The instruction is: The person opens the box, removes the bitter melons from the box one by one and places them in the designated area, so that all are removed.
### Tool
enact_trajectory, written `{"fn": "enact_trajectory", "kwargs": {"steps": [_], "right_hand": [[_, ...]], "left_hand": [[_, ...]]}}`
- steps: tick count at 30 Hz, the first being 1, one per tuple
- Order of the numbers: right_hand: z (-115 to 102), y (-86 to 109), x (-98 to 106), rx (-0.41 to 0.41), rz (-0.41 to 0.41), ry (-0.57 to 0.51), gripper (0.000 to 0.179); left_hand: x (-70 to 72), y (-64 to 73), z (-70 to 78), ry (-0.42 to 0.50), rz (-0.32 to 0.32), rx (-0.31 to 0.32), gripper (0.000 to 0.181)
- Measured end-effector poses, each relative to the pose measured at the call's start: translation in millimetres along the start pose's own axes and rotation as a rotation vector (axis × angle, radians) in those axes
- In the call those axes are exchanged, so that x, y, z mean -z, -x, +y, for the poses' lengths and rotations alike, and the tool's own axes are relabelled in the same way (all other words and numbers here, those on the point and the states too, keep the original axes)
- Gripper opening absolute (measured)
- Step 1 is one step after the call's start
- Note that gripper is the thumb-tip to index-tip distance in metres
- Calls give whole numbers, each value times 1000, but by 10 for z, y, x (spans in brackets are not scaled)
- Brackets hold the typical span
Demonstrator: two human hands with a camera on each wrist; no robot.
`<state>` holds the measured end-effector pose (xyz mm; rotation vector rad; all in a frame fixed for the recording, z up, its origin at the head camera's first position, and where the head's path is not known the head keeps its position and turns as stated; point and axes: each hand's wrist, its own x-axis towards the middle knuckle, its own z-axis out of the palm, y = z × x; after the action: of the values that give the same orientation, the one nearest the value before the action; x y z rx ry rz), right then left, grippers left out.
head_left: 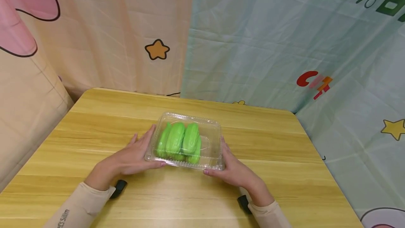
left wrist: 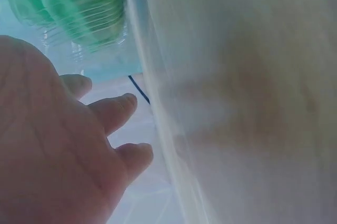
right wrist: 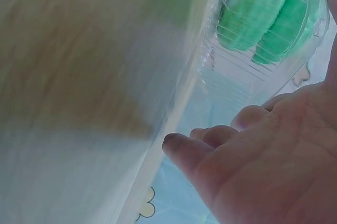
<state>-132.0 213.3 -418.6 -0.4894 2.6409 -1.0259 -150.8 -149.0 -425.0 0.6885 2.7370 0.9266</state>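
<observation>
A clear plastic clamshell box point(head_left: 209, 133) is held between both hands above the middle of the table. Inside, toward its left, lie several bright green, ribbed, elongated pieces that look like small cucumbers point(head_left: 175, 138); the box's right part shows bare plastic. My left hand point(head_left: 134, 156) grips the left side, thumb along the near edge. On the right side my right hand point(head_left: 235, 168) grips it likewise, thumb at the near corner. Both wrist views show the palms and part of the box, with green pieces point(left wrist: 79, 2) behind ridged plastic point(right wrist: 247, 71).
The wooden table point(head_left: 177, 200) has rounded far corners. Behind it hangs a peach curtain point(head_left: 126, 17) with a star print, beside a pale blue-green curtain point(head_left: 246, 45). A dark strap piece point(head_left: 119, 188) sits at the left wrist, another point(head_left: 244, 204) at the right.
</observation>
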Motion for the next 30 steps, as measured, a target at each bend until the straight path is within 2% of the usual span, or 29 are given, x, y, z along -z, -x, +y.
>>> {"fn": "enact_trajectory", "kwargs": {"steps": [10,15,24,30], "right_hand": [[0,30,11,-22,0,14,124],[-9,46,5,-41,0,16,125],[-11,34,-8,-31,19,27,126],[-29,27,6,-31,18,44,125]], "left_hand": [[25,22,37,50,-98,39,118],[46,61,73,37,-128,63,117],[85,123,158,-44,-121,95,115],[116,147,206,-19,-135,123,107]]}}
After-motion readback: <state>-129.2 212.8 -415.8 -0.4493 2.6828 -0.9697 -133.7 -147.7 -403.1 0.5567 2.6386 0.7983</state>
